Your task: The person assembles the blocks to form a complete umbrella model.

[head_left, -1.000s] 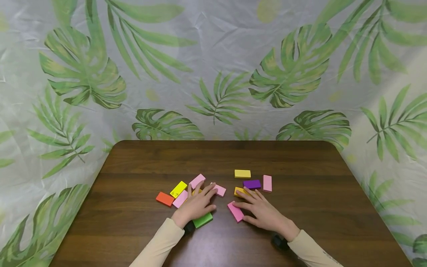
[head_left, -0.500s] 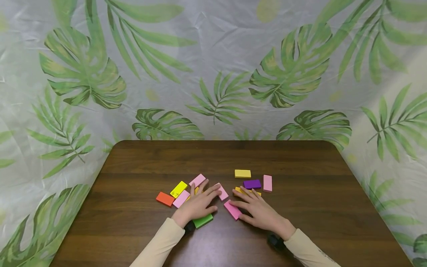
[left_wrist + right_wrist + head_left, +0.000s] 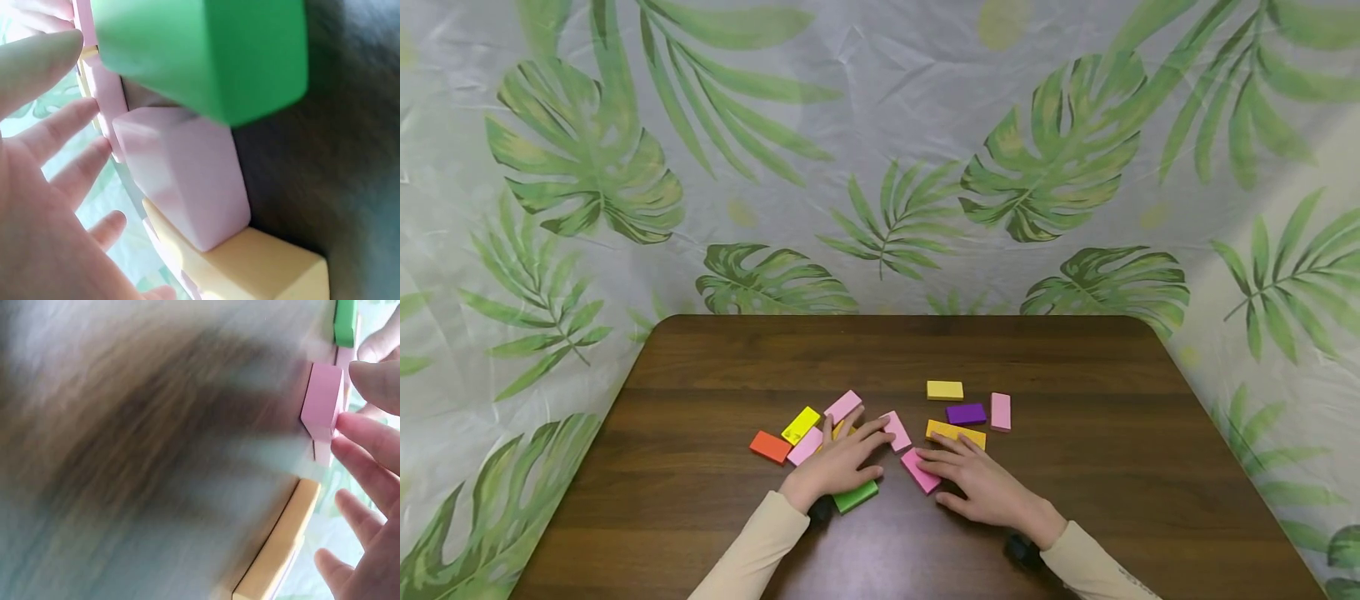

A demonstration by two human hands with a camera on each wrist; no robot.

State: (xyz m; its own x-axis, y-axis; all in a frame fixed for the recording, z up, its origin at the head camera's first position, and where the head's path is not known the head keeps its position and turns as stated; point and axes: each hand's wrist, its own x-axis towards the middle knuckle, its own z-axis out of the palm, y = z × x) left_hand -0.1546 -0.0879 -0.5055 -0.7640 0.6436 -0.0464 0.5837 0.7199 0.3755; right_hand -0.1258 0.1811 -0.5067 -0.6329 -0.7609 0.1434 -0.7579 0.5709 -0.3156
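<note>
Flat coloured domino-like blocks lie on the brown table. My left hand (image 3: 838,465) is spread low over several of them, its fingertips touching a light pink block (image 3: 896,432). A green block (image 3: 856,497) shows below its thumb, and an orange-yellow block (image 3: 846,428) is partly hidden by its fingers. My right hand (image 3: 985,483), fingers extended, touches a bright pink block (image 3: 919,472); the right wrist view shows fingertips against that pink block (image 3: 324,400), thumb close by. The two pink blocks lie almost end to end. An orange block (image 3: 958,432) is at the right hand's other fingertips.
Left of the left hand are a red-orange block (image 3: 770,447), a bright yellow block (image 3: 801,425) and pink blocks (image 3: 844,407). Farther right lie a pale yellow block (image 3: 944,390), a purple block (image 3: 966,413) and another pink block (image 3: 1001,412). A leaf-patterned cloth (image 3: 880,167) hangs behind the table.
The light pink block at my left fingertips has turned and shifted slightly right. My right hand has slid the bright pink block left, close to it. The orange block is now more exposed.
</note>
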